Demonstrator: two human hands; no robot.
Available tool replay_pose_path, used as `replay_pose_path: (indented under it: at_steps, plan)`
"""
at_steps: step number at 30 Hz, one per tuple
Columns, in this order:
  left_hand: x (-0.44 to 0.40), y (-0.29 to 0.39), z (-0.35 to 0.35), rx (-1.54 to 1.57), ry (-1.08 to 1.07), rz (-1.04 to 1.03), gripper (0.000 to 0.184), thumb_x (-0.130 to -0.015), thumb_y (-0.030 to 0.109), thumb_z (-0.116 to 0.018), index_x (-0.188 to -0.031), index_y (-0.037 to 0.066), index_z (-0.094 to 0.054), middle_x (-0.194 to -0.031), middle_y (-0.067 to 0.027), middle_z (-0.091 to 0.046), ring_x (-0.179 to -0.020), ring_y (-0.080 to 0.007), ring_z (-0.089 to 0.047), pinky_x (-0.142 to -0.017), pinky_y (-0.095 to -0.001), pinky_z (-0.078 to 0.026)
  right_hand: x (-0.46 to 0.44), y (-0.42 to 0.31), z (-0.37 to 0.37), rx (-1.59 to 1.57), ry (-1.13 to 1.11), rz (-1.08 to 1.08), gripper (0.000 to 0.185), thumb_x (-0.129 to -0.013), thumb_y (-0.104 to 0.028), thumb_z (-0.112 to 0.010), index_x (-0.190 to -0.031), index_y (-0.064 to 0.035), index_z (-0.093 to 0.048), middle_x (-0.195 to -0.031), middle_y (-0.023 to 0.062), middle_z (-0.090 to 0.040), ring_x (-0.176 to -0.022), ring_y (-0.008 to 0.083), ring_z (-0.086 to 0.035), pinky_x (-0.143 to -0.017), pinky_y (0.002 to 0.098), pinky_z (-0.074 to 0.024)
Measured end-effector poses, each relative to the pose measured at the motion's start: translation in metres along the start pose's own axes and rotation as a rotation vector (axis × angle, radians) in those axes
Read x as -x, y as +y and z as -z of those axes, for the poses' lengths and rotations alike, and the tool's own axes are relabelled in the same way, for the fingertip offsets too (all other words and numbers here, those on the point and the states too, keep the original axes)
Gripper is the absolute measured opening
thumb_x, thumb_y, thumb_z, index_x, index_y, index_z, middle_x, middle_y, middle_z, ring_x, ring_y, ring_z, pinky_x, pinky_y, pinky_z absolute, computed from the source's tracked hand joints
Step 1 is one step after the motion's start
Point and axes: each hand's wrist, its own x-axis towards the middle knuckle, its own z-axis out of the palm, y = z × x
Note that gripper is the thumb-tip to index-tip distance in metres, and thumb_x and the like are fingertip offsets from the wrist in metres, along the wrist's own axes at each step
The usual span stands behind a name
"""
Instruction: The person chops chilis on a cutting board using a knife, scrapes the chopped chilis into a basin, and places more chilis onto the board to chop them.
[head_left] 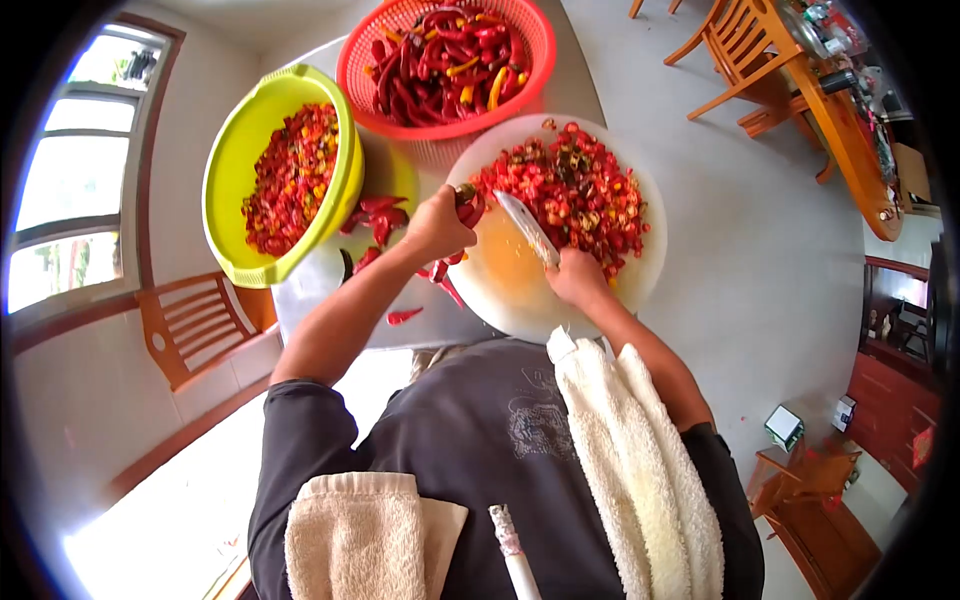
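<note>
Left hand (440, 228), closed around red chili peppers (472, 209) at the cutting board's (507, 277) left edge; right hand (580, 277), wrapped around the knife (526, 226), its blade slanting above the board toward the peppers.

Bare left hand (440, 228) curled at upper centre, bare right hand (580, 278) closed right of it, both forearms reaching upward.

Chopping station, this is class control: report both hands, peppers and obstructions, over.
Left hand holding glossy red peppers. Right hand gripping metal-bladed knife over round, pale cutting board. Chopped red peppers crowding the board beside the knife.
</note>
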Motion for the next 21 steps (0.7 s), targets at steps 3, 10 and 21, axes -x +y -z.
replay_pose_path:
  at_steps: [3,10,21]
  plan:
    - [0.002,-0.015,-0.07,-0.014,-0.026,0.104,0.043,-0.069,0.01,-0.062,-0.105,-0.004,-0.046,-0.088,-0.0256,-0.064,-0.086,-0.0399,-0.064,-0.076,-0.0443,-0.052,0.0,0.003,0.001,-0.009,-0.025,0.004,0.027,-0.078,-0.022,-0.057,-0.09,0.0018,-0.064,-0.089,0.0262,-0.065,-0.087,0.0411,-0.063,-0.08,0.0475,-0.0499]
    - [0.012,-0.01,-0.133,-0.18,0.285,-0.094,0.049,-0.068,0.014,-0.067,-0.109,-0.001,-0.045,-0.105,-0.0225,-0.055,-0.101,-0.0392,-0.055,-0.086,-0.0449,-0.044,0.003,0.005,0.001,-0.004,0.011,0.05,0.025,-0.077,-0.021,-0.057,-0.088,0.0017,-0.064,-0.089,0.027,-0.064,-0.088,0.042,-0.063,-0.08,0.0483,-0.0499]
    - [0.033,-0.021,-0.122,-0.407,0.4,-0.295,0.084,-0.07,0.038,-0.071,-0.137,0.002,-0.036,-0.121,-0.022,-0.047,-0.112,-0.0375,-0.045,-0.096,-0.0482,-0.034,0.012,0.008,-0.001,0.0,0.063,0.076,0.023,-0.077,-0.021,-0.057,-0.083,0.0008,-0.063,-0.084,0.0264,-0.064,-0.083,0.0428,-0.063,-0.079,0.0496,-0.0497]
